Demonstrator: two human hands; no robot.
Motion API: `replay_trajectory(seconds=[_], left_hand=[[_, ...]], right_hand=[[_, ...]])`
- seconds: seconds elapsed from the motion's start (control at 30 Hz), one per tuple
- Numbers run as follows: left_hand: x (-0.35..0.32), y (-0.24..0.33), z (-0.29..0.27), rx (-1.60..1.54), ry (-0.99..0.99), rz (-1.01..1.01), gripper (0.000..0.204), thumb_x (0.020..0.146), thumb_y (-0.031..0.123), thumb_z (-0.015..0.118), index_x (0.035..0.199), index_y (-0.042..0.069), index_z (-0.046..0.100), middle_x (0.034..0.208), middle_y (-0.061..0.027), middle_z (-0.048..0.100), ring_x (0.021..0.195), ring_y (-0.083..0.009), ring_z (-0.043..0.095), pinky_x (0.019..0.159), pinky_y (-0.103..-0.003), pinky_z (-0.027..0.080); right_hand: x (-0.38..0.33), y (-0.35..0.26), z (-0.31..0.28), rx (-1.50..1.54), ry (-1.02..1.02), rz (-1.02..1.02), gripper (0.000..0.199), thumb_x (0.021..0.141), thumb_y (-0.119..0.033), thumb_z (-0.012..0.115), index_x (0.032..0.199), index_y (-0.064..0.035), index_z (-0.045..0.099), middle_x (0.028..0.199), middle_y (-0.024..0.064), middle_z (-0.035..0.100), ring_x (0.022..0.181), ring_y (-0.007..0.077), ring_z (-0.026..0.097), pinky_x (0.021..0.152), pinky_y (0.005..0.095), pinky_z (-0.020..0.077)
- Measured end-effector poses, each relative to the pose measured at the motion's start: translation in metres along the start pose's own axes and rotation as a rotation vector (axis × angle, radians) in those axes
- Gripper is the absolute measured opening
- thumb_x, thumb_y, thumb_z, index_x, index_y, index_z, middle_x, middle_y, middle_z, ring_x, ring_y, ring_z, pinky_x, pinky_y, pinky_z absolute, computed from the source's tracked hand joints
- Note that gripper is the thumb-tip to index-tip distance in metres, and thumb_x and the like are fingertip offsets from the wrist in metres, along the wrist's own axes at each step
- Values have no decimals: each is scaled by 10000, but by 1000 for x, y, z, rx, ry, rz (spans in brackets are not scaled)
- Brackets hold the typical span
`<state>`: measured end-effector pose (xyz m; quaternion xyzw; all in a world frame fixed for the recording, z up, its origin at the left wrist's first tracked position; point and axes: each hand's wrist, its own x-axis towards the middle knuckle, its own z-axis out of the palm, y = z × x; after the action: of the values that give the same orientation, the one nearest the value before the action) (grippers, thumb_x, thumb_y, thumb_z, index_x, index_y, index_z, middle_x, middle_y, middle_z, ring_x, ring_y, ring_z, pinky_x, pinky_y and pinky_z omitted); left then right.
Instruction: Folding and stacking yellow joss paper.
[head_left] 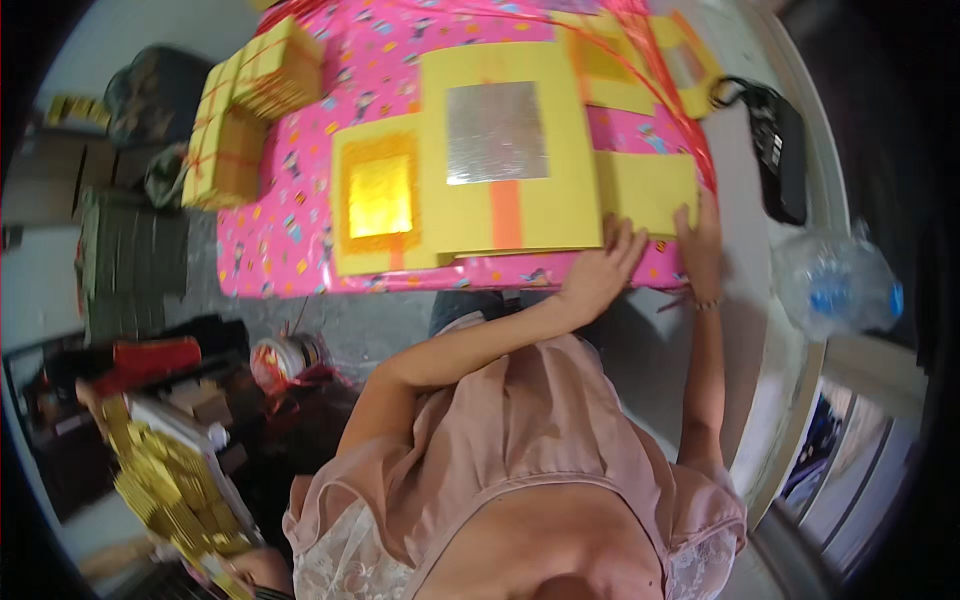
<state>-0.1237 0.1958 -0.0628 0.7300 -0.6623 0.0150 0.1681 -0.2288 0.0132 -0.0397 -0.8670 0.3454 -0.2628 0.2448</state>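
A small yellow paper sheet or thin stack (648, 190) lies at the near right of the pink table, partly under a large yellow paper (520, 215) with a silver square and an orange strip. My left hand (607, 262) reaches across to its near left corner, the fingers stretched out over the edge. At its right edge rests my right hand (700, 245), with the fingers apart along the paper's side. Left of the large paper lies another yellow paper (365, 255) with a shiny gold square, partly covered.
Yellow bundles tied with red string (280, 70) stand at the far left of the pink patterned cover (290, 250). Red plastic ribbon (680, 100) trails over the right side. Beyond are a black pouch (780, 150) and a clear plastic bag (838, 285). Someone at lower left has gold paper (180, 490).
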Motion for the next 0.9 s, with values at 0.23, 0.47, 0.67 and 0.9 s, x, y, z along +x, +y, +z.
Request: replay_trajectory(seconds=[0.23,0.47,0.67,0.9], left_hand=[[-7,3,7,155,90,12,676,857,212,547,1460,-15,344,1443,-247,363,1353,-450,322,1147,-500,248],[-13,-8,14,-8,-4,88,682,862,201,543,1467,-25,325,1528,-241,255,1432,-346,245,1162,-485,215],[-14,-6,45,-255,74,17,695,880,219,546,1488,4,288,1557,-187,240,1440,-308,243,1156,-474,214],[-20,-9,46,-70,189,37,617,887,272,555,1435,37,396,1501,-138,357,1410,-281,297,1147,-467,212]], right_hand=[[9,-45,2,-331,14,-350,555,957,-256,545,1435,-18,393,1465,231,392,1360,415,354,1101,502,310],[-2,-30,27,-561,-234,-227,592,990,-344,482,1514,-130,308,1566,191,247,1441,446,184,1124,562,233],[-1,-28,27,-499,-231,-271,606,1006,-392,426,1520,-103,283,1573,191,230,1448,435,168,1140,540,199],[-1,-33,27,-502,-249,-267,576,1006,-330,420,1516,-99,286,1581,183,208,1454,422,149,1155,518,179]])
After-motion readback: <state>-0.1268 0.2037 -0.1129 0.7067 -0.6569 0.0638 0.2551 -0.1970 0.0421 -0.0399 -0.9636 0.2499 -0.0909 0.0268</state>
